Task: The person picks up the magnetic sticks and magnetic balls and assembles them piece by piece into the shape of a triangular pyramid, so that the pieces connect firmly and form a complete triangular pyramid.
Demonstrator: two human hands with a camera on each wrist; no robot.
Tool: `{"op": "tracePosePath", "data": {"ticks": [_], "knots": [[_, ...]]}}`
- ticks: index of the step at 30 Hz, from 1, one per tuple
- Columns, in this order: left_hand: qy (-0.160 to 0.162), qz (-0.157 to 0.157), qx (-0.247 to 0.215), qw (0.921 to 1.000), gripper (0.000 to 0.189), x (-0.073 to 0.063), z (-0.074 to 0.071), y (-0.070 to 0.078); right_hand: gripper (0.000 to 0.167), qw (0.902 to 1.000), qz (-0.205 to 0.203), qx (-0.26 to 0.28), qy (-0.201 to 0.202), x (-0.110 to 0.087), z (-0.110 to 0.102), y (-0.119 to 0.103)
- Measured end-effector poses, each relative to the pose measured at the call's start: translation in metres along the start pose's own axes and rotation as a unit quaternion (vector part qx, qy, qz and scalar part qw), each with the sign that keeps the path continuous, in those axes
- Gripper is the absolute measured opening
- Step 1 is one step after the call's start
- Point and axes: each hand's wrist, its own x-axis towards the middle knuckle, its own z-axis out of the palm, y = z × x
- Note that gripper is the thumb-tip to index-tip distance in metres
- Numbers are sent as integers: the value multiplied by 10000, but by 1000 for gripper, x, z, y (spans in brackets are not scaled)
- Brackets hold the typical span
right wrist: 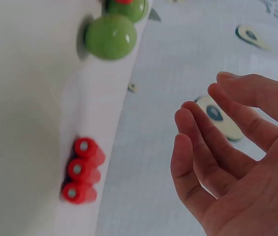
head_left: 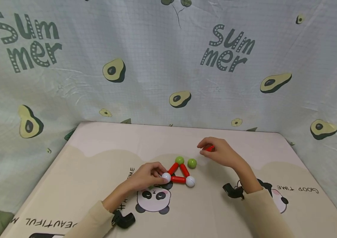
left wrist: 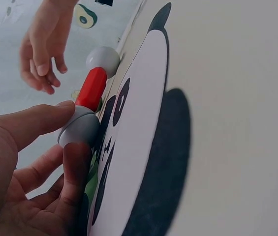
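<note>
— Cloth (head_left: 144,43), pale and printed with avocados and the word "summer", hangs behind everything.

— And in front of it?

— A beige table (head_left: 216,211) with a panda print (head_left: 153,200). Picture a clock seen from the person's head, centred on a triangle (head_left: 178,179) lying on the table.

— Where are the hands?

— The left hand (head_left: 146,177) is at nine o'clock, thumb and finger pinching a glossy white ball (head_left: 166,177). The right hand (head_left: 219,152) is raised at two o'clock, fingers loosely bent, thumb apart from the fingertips.

— What makes up the triangle?

— Three red rods (head_left: 172,169), joined at the corners by balls: the pinched one between eight and nine o'clock, a second white ball (head_left: 190,181) near four, a green ball (head_left: 179,160) at twelve.

— Anything loose?

— Three spare rods (right wrist: 83,169), also red, side by side on the table at two o'clock; the right wrist view shows them apart from the hand. Closer in, also at two, a loose green ball (head_left: 192,163) sits just beside the triangle.
</note>
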Motion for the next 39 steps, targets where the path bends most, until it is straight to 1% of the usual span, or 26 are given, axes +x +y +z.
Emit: {"op": "tracePosePath", "data": {"ticks": [4, 10, 17, 21, 24, 28, 31, 33, 36, 39], "knots": [[-9, 30, 20, 10000, 26, 0, 0, 0, 18, 9994, 263, -6, 243, -5, -8, 15], [11, 30, 29, 10000, 27, 0, 0, 0, 19, 9980, 482, -92, 399, -9, -15, 31], [41, -12, 22, 10000, 27, 1, 0, 0, 19, 9977, 571, -48, 372, -8, -14, 42], [40, -12, 18, 10000, 27, 2, -1, 0, 20, 9971, 630, -40, 435, -6, -12, 46], [55, -15, 36, 10000, 27, 2, -1, 0, 24, 9950, 845, 14, 531, -5, -10, 52], [80, -31, 67, 9999, 27, 2, -2, 0, 33, 9882, 1392, 248, 585, -4, -8, 63], [67, -50, 44, 10000, 27, 2, -1, 0, 37, 9813, 1819, 368, 507, -4, -7, 69], [54, -55, 23, 10000, 28, 2, -1, 0, 39, 9778, 2018, 379, 408, -5, -6, 72], [34, -56, -11, 10000, 28, 3, 0, -1, 41, 9759, 2128, 369, 299, -5, -4, 76], [22, -56, -38, 10000, 28, 3, 1, -2, 43, 9764, 2118, 321, 269, -4, -2, 78]]}}
